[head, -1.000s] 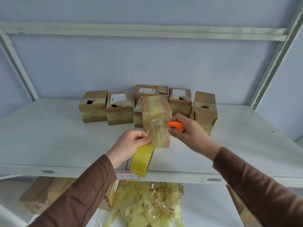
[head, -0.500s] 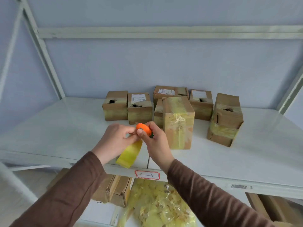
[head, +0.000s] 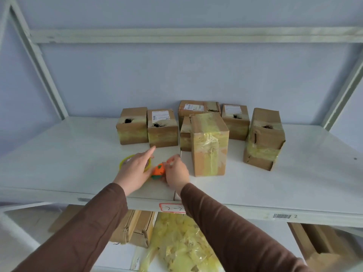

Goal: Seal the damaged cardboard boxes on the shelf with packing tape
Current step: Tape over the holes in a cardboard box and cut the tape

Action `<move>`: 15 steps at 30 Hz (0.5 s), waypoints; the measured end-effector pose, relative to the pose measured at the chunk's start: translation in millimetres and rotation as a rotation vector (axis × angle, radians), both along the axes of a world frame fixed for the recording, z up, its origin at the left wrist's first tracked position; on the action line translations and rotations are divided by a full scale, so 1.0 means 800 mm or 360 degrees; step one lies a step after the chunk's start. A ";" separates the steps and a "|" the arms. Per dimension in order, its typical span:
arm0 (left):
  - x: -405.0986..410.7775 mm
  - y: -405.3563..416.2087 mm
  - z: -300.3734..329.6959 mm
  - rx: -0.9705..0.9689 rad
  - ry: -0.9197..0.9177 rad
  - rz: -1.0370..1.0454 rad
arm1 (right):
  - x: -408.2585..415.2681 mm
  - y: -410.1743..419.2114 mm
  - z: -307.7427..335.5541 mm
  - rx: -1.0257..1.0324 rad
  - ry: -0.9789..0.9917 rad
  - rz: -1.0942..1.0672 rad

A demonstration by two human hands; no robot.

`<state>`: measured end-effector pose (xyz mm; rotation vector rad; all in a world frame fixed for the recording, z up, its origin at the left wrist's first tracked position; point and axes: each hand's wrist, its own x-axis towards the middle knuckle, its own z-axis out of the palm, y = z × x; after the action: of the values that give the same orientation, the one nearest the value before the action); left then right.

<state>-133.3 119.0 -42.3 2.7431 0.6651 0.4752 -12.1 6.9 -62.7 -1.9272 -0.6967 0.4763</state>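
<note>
Your right hand [head: 176, 171] has its fingers curled, pinching the orange cutter [head: 158, 171] at its right edge; the cutter sits on the shelf [head: 59, 154] between your two hands. Your left hand [head: 135, 169] lies flat over the tape roll [head: 125, 161], fingers straight, index pointing to 1 o'clock, no curl round the roll. The roll lies flat on the shelf, only its yellow rim showing at 10 o'clock of the hand.

At 3 o'clock of your right hand, just beside it: the tall box [head: 209, 144], upright, yellowish tape across top and front. Behind it at 12 o'clock, a row of small boxes. Two at the left, the left box [head: 132, 125] and the labelled box [head: 162, 128], touch side by side, each with a dark hole in the top. The back box [head: 198, 108] and the right rear box [head: 235, 121] stand behind the tall one. The tilted box [head: 264, 138] is at 2 o'clock, apart from the rest, taped round its lower half, hole on top.

Below the shelf at 6 o'clock: a heap of crumpled yellow tape [head: 182, 244], flattened cardboard [head: 135, 226] to its left.
</note>
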 end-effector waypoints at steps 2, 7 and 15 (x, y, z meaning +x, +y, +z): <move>0.003 -0.002 -0.006 -0.0005 -0.0010 0.0019 | 0.000 -0.010 0.002 -0.0283 -0.0579 0.0091; 0.019 -0.021 0.001 0.0101 -0.0130 0.0083 | -0.009 -0.066 0.027 -0.0175 -0.1577 0.0147; 0.098 -0.115 0.062 -0.0424 -0.1042 -0.0376 | 0.089 -0.181 0.105 0.0771 -0.1455 -0.0389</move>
<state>-54.9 26.9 7.0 2.1797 0.2118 1.0661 58.8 -138.3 21.6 -1.6634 -1.0040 -0.7261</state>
